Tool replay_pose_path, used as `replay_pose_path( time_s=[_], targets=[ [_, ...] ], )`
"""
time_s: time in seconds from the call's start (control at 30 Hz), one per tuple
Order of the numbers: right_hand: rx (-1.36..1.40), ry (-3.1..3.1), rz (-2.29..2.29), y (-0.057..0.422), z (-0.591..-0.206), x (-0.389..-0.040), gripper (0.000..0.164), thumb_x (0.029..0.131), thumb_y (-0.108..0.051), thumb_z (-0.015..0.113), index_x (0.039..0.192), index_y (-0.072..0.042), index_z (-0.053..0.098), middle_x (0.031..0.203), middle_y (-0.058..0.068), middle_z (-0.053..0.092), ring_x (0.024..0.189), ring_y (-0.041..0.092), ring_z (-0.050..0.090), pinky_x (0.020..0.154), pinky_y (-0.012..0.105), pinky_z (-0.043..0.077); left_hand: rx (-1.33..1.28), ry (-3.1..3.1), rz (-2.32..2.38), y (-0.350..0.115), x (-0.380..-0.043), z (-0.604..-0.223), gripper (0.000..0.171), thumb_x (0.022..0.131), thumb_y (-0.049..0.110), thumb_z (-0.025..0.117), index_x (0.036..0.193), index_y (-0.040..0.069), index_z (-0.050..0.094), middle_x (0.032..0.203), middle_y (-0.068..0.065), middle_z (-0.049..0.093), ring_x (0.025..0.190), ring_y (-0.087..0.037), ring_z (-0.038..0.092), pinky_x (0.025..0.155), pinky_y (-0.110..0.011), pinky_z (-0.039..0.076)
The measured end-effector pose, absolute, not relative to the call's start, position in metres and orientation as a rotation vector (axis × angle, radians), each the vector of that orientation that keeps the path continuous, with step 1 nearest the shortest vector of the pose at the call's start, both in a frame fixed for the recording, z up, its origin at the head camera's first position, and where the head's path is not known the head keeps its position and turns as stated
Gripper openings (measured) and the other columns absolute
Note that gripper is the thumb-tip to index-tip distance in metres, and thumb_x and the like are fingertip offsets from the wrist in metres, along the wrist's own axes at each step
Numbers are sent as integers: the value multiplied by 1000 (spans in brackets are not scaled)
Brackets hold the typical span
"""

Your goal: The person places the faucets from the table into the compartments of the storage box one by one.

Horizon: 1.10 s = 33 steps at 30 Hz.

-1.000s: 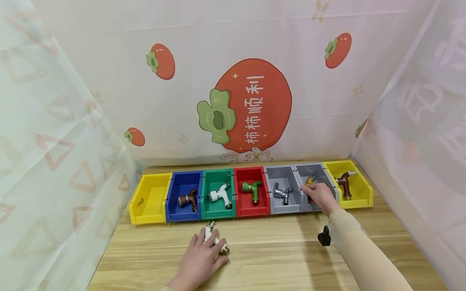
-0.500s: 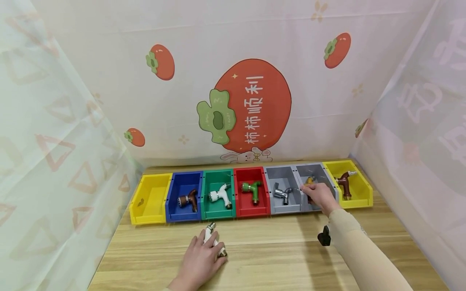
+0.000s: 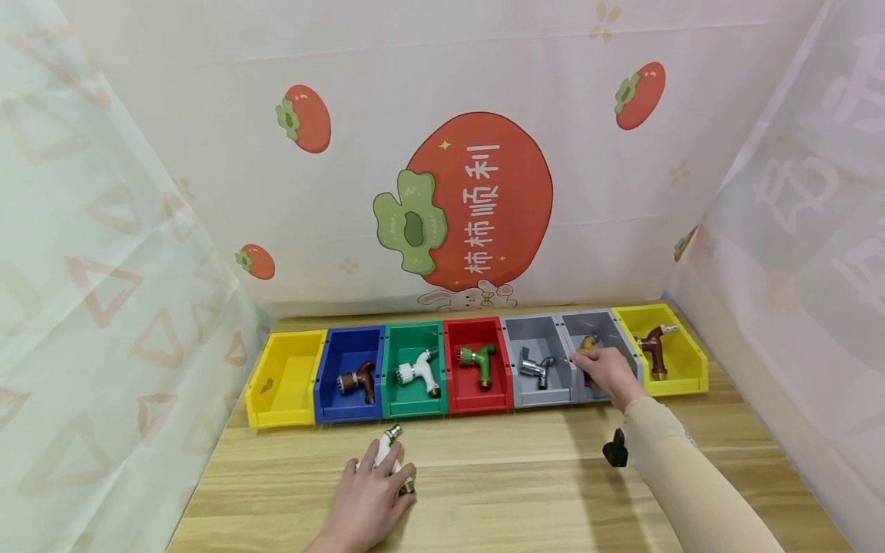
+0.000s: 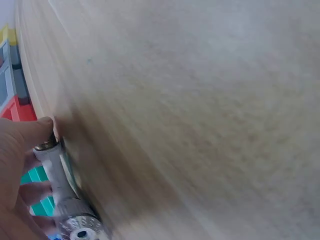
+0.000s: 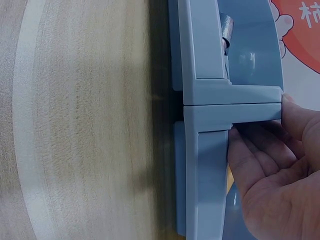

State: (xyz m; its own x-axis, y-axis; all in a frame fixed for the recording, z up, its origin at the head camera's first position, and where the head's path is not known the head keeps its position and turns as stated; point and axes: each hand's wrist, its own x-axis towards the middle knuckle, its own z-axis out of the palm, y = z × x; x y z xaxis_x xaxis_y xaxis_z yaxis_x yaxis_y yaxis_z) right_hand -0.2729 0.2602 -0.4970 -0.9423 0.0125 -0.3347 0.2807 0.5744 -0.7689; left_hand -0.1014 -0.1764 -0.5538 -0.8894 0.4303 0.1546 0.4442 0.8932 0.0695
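My left hand [image 3: 365, 498] holds a white tap [image 4: 57, 177] against the tabletop, its fingers over the tap and its metal end poking out ahead. In the left wrist view the thumb touches the threaded end; a ridged knob shows at the bottom. My right hand [image 3: 608, 372] is at the second grey bin [image 3: 615, 329]. In the right wrist view it pinches the bin's side wall [image 5: 257, 112], thumb on the top edge and fingers inside. A yellow tap [image 3: 588, 342] in that bin is partly hidden by the hand.
Leftward from the right end, the row has a yellow bin [image 3: 691, 376] with a dark red tap, grey with chrome, red with green, green with white, blue with brown, and another yellow bin [image 3: 290, 361]. A black object [image 3: 615, 449] shows by the right sleeve.
My left hand has slid left and slightly nearer, carrying the white tap with it, and the tap has turned a little. The right hand keeps its place at the grey bin.
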Motion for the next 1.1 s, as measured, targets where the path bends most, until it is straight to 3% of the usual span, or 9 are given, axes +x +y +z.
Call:
replay_pose_path(
  time_s=[0.3, 0.7, 0.77, 0.9, 1.1],
  targets=[
    [249, 2522, -1299, 260, -497, -272, 58, 107, -40, 54, 141, 6, 57, 144, 30, 51, 124, 41, 58, 98, 51, 53, -926, -2694, -217, -194, -103, -564, 29, 85, 40, 82, 108, 23, 75, 131, -8, 70, 125, -47, 58, 87, -65, 48],
    [245, 2511, -1303, 260, -497, -272, 60, 107, -41, 53, 143, 7, 55, 147, 31, 48, 128, 44, 55, 103, 55, 50, -1072, -2434, -240, -230, -121, -547, 42, 79, 33, 86, 117, 17, 77, 138, -10, 66, 128, -49, 56, 90, -67, 47],
    [242, 2510, -1302, 259, -497, -272, 60, 107, -41, 53, 143, 7, 55, 147, 31, 48, 128, 44, 55, 103, 55, 50, -1064, -2407, -215, -239, -125, -541, 40, 80, 33, 82, 117, 17, 78, 138, -9, 66, 129, -50, 55, 91, -67, 47],
    [240, 2503, -1295, 259, -496, -272, 61, 107, -42, 53, 145, 6, 53, 150, 31, 45, 129, 45, 54, 105, 57, 48, -1035, -2358, -154, -257, -137, -529, 34, 93, 40, 66, 116, 19, 77, 136, -10, 67, 127, -50, 56, 94, -67, 45],
    [233, 2507, -1286, 259, -495, -271, 61, 107, -42, 52, 146, 5, 53, 151, 31, 45, 130, 44, 53, 105, 57, 48, -994, -2334, -61, -286, -153, -517, 50, 109, 49, 39, 114, 18, 78, 132, -10, 69, 125, -50, 57, 93, -67, 45]
  ],
)
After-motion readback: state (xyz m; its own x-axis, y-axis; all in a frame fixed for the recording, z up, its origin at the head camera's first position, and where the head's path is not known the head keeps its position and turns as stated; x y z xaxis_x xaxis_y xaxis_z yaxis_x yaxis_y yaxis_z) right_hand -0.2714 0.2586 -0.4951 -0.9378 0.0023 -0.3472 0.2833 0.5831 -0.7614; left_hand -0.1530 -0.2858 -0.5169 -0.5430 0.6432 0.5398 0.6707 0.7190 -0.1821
